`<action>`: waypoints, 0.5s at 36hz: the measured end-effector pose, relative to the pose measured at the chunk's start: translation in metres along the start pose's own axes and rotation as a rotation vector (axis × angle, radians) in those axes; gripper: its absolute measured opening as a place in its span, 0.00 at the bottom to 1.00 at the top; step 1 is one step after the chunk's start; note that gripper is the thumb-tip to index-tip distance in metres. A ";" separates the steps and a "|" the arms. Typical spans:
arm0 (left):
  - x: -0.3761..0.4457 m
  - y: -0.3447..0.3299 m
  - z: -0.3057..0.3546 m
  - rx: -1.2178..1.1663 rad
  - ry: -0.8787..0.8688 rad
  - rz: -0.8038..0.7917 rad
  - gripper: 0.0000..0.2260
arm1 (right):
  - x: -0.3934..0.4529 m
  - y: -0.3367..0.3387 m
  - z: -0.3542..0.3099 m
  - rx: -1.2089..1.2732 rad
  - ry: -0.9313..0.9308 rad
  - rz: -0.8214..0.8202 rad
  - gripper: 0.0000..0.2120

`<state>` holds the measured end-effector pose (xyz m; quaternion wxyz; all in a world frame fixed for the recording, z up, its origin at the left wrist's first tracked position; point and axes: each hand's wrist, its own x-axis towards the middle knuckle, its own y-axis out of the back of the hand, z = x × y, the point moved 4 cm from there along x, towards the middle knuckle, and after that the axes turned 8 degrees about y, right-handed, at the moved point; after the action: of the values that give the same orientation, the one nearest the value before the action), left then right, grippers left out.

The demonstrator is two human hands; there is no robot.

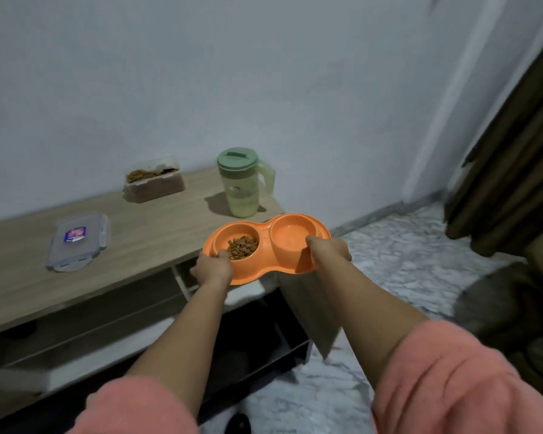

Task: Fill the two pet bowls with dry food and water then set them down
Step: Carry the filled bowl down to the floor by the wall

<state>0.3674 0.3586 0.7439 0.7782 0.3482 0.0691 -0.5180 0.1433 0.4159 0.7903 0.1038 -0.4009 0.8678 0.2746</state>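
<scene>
An orange double pet bowl (265, 233) is held in the air over the right end of a low wooden shelf (145, 233). Its left cup holds brown dry food (242, 245); its right cup (293, 238) looks wet with water. My left hand (213, 266) grips the near left rim, thumb at the edge of the food cup. My right hand (328, 250) grips the near right rim. A clear tub of dry food (155, 180) stands open at the back of the shelf. A green-lidded pitcher (243, 181) stands upright to its right.
The tub's clear lid (77, 241) lies flat on the shelf at the left. Marbled floor (395, 255) spreads to the right. A brown curtain (514, 158) hangs at the far right. A dark furry shape (496, 305) sits low on the right.
</scene>
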 end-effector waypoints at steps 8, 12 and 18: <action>-0.062 -0.061 0.035 -0.055 -0.014 -0.077 0.22 | 0.025 0.086 -0.001 0.117 -0.015 0.067 0.25; -0.071 -0.096 0.058 -0.047 -0.026 -0.114 0.24 | 0.047 0.115 -0.008 0.134 -0.015 0.101 0.22; -0.071 -0.147 0.094 -0.086 -0.036 -0.169 0.27 | 0.087 0.147 -0.025 0.148 -0.026 0.137 0.21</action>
<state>0.1858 0.3225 0.7788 0.7473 0.2980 0.1066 -0.5843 -0.0237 0.4237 0.8344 0.1254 -0.3284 0.9096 0.2215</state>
